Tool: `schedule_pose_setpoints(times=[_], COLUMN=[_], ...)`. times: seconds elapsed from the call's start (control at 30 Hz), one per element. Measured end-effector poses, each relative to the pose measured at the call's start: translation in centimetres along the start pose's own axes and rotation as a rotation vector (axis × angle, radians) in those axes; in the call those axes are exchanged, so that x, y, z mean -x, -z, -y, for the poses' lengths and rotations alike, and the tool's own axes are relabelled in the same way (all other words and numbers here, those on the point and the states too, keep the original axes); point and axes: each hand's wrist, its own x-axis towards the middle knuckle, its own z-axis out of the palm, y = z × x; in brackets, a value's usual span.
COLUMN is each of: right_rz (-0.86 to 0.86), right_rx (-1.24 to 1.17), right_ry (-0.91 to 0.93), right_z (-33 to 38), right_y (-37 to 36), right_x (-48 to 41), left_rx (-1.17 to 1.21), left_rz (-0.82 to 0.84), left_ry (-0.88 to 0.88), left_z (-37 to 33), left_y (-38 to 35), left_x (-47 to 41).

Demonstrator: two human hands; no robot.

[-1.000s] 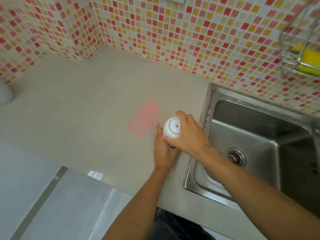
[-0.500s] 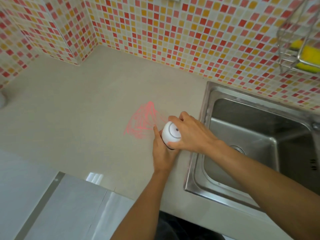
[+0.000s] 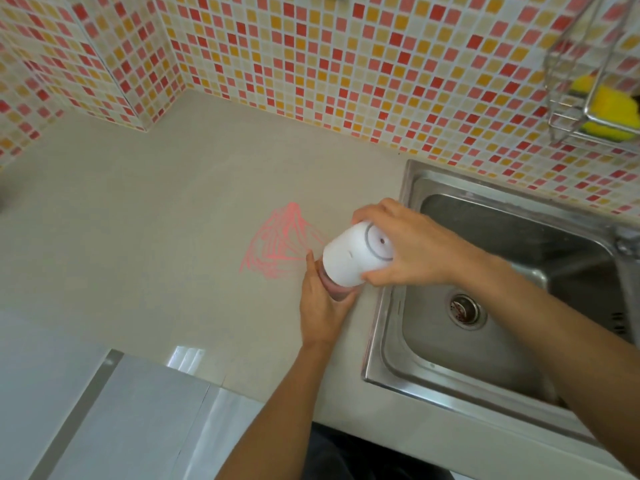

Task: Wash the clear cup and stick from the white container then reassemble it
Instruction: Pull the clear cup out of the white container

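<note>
The white container (image 3: 349,256) is a rounded shell with a grey ring and a small hole on its top. It is tilted to the right, just left of the sink. My right hand (image 3: 408,247) grips its upper end from the right. Below the shell a clear cup (image 3: 337,293) shows as a short see-through band, and my left hand (image 3: 322,313) wraps around it from below. The stick is not visible.
A beige countertop (image 3: 156,237) runs left, marked with a pink scribble (image 3: 277,244). A steel sink (image 3: 502,306) with a drain lies right. A wire rack (image 3: 588,81) with a yellow sponge hangs on the tiled wall at top right.
The white container has tipped over to the right and risen, exposing the clear cup under it. My right hand moved up with it; my left hand stayed low around the cup.
</note>
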Motion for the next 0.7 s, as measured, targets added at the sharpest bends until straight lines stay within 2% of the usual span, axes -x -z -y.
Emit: schedule_pose_setpoints(times=[0.2,0.37,0.47,0.7], right_rz=[-0.298,-0.371,-0.373,-0.427], right_rx=[-0.276,-0.728,-0.951,-0.883], right_ry=[-0.182,-0.469,-0.549,-0.478], right_z=[-2.9,-7.1,-8.2,-8.2], right_y=[2.6,-1.8,-5.0,-9.8], right_x=[-0.1,-1.7,-2.4,-4.4], left_rx=[-0.071,-0.048,-0.044,-0.032], left_rz=[-0.001,-0.025,-0.03,-0.032], left_ry=[-0.013,-0.002,-0.002,0.0], left_z=[0.3,0.3,0.1,0.0], left_y=[-0.2,-0.2,-0.3,-0.3], left_x=[-0.2,-0.1,-0.1,0.0])
